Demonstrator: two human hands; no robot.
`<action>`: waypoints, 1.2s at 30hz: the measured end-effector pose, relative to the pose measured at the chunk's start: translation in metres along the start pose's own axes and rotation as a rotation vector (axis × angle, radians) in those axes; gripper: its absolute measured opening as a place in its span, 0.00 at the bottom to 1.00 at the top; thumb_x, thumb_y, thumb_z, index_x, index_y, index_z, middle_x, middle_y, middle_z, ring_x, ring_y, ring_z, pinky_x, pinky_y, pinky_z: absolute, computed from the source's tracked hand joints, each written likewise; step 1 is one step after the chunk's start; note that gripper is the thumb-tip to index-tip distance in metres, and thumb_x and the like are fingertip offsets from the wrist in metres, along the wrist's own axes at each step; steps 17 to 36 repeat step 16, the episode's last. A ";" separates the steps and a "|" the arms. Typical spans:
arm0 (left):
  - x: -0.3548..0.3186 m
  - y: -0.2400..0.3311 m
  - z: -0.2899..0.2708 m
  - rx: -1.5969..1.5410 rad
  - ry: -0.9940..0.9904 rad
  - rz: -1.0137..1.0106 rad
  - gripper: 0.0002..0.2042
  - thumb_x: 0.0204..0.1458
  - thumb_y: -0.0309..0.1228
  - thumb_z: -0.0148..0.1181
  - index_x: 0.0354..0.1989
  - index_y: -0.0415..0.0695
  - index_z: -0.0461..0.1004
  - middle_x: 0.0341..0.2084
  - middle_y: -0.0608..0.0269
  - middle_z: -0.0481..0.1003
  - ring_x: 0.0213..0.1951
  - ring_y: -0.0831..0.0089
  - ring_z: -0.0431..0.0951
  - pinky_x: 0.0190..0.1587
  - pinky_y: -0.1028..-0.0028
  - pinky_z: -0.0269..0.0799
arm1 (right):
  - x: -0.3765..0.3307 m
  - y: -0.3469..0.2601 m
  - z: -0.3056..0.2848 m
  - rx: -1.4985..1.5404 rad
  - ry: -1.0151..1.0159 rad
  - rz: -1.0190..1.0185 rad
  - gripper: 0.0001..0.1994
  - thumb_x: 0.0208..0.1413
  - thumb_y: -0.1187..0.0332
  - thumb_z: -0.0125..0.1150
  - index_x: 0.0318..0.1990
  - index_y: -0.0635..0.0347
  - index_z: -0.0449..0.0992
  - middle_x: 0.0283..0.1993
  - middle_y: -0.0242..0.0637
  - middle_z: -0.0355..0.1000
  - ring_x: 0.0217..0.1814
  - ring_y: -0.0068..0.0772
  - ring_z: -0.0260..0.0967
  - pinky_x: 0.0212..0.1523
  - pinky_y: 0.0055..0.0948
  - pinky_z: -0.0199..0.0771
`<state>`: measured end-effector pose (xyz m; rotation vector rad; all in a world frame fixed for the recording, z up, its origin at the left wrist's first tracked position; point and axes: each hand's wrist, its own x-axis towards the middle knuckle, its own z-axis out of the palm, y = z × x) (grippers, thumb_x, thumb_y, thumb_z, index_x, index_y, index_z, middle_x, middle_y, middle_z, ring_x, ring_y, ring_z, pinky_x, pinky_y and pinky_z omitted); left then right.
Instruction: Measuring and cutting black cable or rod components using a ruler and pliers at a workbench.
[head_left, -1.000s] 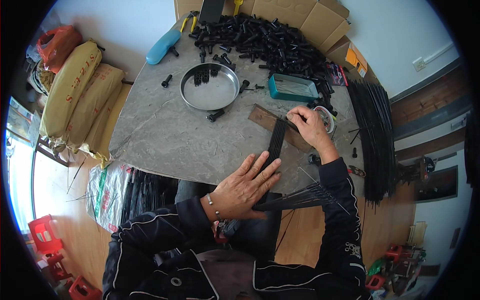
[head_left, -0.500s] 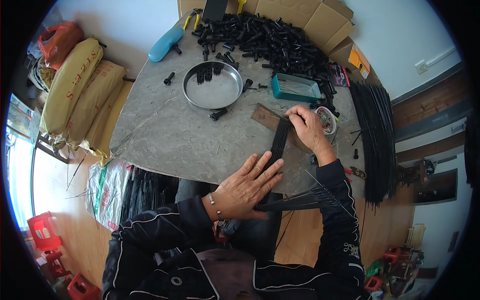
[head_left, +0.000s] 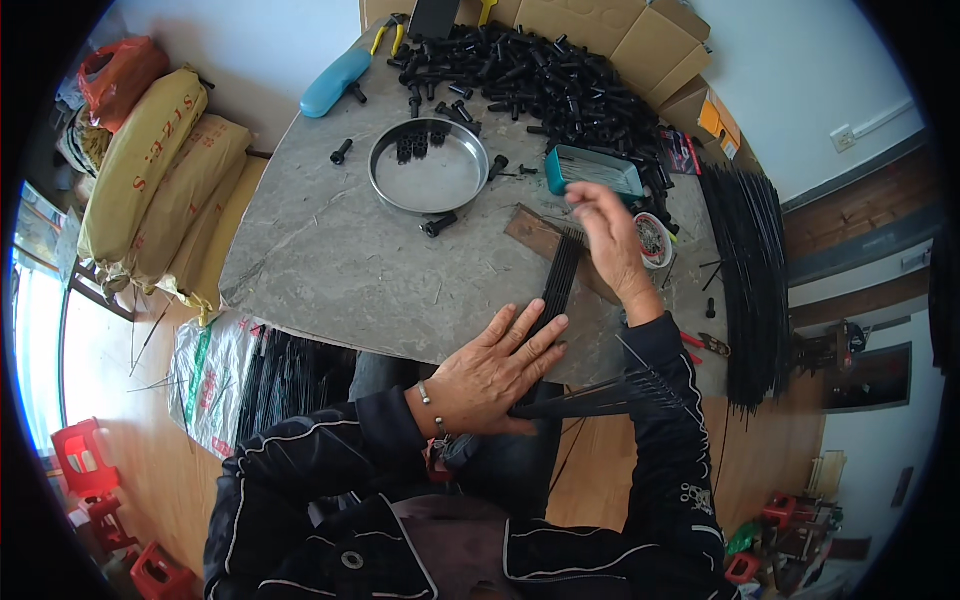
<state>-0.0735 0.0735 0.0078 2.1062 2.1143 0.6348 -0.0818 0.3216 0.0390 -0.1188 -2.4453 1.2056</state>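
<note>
My left hand (head_left: 485,372) lies flat with its fingers spread across a row of thin black rods (head_left: 566,275), pressing them side by side against the table edge. The rods' far ends rest on a brown wooden strip (head_left: 535,232). My right hand (head_left: 612,245) is raised just beyond those ends, its fingers loosely bent and apart; no object shows in it. Near its fingertips stands a teal tin (head_left: 596,175) with thin, pale needle-like pieces inside. A small white tub (head_left: 653,241) of tiny bits is beside the right hand. More thin black rods (head_left: 590,403) fan out under my right forearm.
A round metal pan (head_left: 428,180) holds a few black tubular parts. Behind it lies a large heap of black, bolt-shaped pieces (head_left: 540,80) against cardboard. Long black rods (head_left: 755,280) hang over the right table edge. Pliers (head_left: 388,35) and a blue bottle-shaped object (head_left: 335,84) lie at the back left.
My right hand has let go of the rods' far ends and moved up toward the teal tin, its fingers loosening. The left hand stays on the rods.
</note>
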 end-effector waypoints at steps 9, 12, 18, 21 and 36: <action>-0.013 -0.004 -0.004 0.020 0.048 0.004 0.48 0.40 0.64 0.59 0.64 0.40 0.60 0.69 0.49 0.47 0.70 0.47 0.42 0.70 0.52 0.38 | -0.063 -0.044 0.010 -0.693 -0.134 -0.461 0.16 0.48 0.78 0.52 0.46 0.56 0.75 0.51 0.37 0.70 0.56 0.43 0.65 0.57 0.41 0.63; 0.000 0.006 -0.009 0.082 -0.013 0.006 0.47 0.41 0.63 0.59 0.66 0.42 0.58 0.68 0.51 0.49 0.71 0.49 0.42 0.70 0.52 0.38 | -0.088 -0.036 0.016 -0.800 -0.138 -0.443 0.18 0.52 0.68 0.53 0.52 0.50 0.74 0.62 0.32 0.64 0.65 0.45 0.56 0.64 0.51 0.54; -0.005 -0.007 -0.008 0.302 0.123 0.222 0.43 0.43 0.61 0.60 0.68 0.56 0.57 0.69 0.53 0.49 0.71 0.49 0.39 0.68 0.42 0.33 | -0.082 -0.022 0.006 -0.799 -0.223 -0.450 0.28 0.42 0.69 0.63 0.56 0.47 0.72 0.66 0.33 0.60 0.72 0.50 0.48 0.68 0.56 0.46; -0.005 -0.007 -0.008 0.302 0.123 0.222 0.43 0.43 0.61 0.60 0.68 0.56 0.57 0.69 0.53 0.49 0.71 0.49 0.39 0.68 0.42 0.33 | -0.082 -0.022 0.006 -0.799 -0.223 -0.450 0.28 0.42 0.69 0.63 0.56 0.47 0.72 0.66 0.33 0.60 0.72 0.50 0.48 0.68 0.56 0.46; -0.005 -0.007 -0.008 0.302 0.123 0.222 0.43 0.43 0.61 0.60 0.68 0.56 0.57 0.69 0.53 0.49 0.71 0.49 0.39 0.68 0.42 0.33 | -0.082 -0.022 0.006 -0.799 -0.223 -0.450 0.28 0.42 0.69 0.63 0.56 0.47 0.72 0.66 0.33 0.60 0.72 0.50 0.48 0.68 0.56 0.46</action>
